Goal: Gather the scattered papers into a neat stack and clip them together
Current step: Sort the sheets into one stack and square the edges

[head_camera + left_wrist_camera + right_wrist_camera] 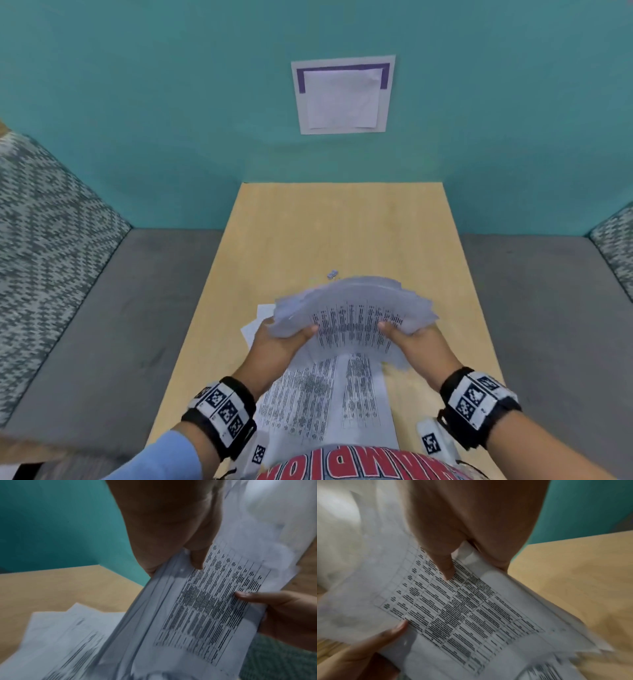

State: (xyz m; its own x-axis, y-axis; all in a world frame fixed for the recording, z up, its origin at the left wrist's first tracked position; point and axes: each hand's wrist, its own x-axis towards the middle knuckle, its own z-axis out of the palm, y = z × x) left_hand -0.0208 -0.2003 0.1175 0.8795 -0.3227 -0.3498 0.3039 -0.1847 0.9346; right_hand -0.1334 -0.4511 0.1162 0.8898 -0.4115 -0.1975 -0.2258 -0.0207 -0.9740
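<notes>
Both my hands hold a sheaf of printed papers above the light wooden table. The sheets stand tilted, their top edges fanned and uneven. My left hand grips the sheaf's left side, thumb on the front sheet. My right hand grips the right side, thumb on the printed table. More printed sheets lie flat on the table under the sheaf, and white corners stick out to the left. A small grey clip lies on the table just beyond the sheaf.
The table is narrow and runs from my body to a teal wall with a paper notice. Grey bench seats flank it on both sides, with patterned cushions at the outer edges.
</notes>
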